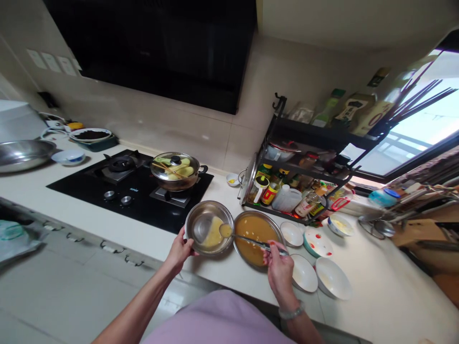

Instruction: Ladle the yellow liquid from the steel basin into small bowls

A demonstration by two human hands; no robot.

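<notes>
My left hand (pixel 182 249) grips the rim of a metal bowl (pixel 196 224), which is tilted and has a little yellowish liquid (pixel 214 233) pooled on one side. In my right hand (pixel 278 267) is the handle of a metal ladle (pixel 251 240). The ladle's head (pixel 225 231) is over the right part of the bowl and holds some of the same liquid; whether it touches the bowl I cannot tell. Just right of the bowl, a wide metal basin (pixel 256 227) of brownish-yellow liquid with pale bits stands on the counter, under the ladle's handle.
A glass-lidded pan (pixel 175 174) with chopsticks across it stands on the black gas stove (pixel 89 184). Behind the basin is a black rack (pixel 301 173) of bottles and jars. Several bowls, such as a white bowl (pixel 333 278), stand to the right. A steel pan (pixel 27 155) lies far left.
</notes>
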